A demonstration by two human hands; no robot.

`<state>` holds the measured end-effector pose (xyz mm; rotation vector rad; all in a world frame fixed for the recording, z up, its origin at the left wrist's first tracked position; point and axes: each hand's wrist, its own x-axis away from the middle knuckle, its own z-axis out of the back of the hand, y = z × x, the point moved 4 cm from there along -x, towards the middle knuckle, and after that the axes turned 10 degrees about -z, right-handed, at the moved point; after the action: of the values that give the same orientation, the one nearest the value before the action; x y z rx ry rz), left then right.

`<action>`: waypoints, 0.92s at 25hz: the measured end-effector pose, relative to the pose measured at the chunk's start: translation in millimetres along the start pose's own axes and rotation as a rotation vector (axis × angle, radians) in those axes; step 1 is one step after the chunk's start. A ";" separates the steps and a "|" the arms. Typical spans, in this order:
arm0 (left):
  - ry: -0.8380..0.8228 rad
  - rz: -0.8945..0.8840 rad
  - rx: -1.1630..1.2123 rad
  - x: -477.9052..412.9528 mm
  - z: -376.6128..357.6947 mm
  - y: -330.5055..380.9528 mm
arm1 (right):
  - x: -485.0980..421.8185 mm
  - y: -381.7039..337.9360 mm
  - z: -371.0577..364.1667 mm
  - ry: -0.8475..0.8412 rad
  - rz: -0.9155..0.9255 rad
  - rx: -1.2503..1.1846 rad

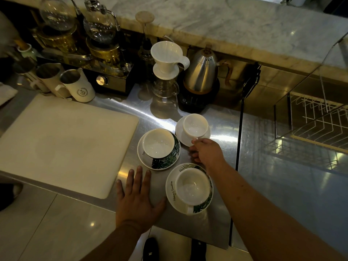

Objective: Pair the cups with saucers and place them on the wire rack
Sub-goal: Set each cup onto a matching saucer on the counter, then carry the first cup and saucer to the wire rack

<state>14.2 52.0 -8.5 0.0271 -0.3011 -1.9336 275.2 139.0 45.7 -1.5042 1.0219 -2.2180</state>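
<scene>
Three white cups sit on saucers on the steel counter. The far cup point(195, 126) rests on a plain white saucer point(181, 136); my right hand point(206, 152) pinches its handle. The middle cup point(158, 143) stands on a leaf-patterned saucer point(169, 161). The near cup point(193, 186) stands on another leaf-patterned saucer point(171, 193). My left hand point(137, 196) lies flat on the counter, fingers spread, just left of the near saucer. The wire rack point(318, 117) sits at the right, behind a glass panel.
A cream mat point(62, 140) covers the counter's left side. Behind the cups stand a white dripper on a glass server point(166, 72), a steel kettle point(202, 72), milk pitchers point(75, 83) and siphon brewers point(99, 34). A dark upright strip point(239, 138) separates the counter from the rack side.
</scene>
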 end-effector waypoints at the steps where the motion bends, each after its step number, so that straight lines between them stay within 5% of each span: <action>1: 0.001 0.001 -0.001 -0.2 -0.2 -0.3 | -0.4 -0.5 0.1 0.014 0.019 0.022; 10: 0.024 -0.008 0.000 -0.2 -4.9 -2.0 | 1.0 6.5 23.6 0.062 0.122 0.126; 16: 0.017 -0.022 0.021 2.1 -1.8 -2.4 | 28.6 33.8 65.0 0.149 0.408 0.516; 23: 0.087 -0.101 0.229 4.5 13.3 9.7 | 49.9 88.4 89.6 0.039 0.278 0.488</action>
<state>19.2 47.2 7.0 0.2816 -0.4687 -1.9821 320.1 11.5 39.2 -1.0416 0.5903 -2.0999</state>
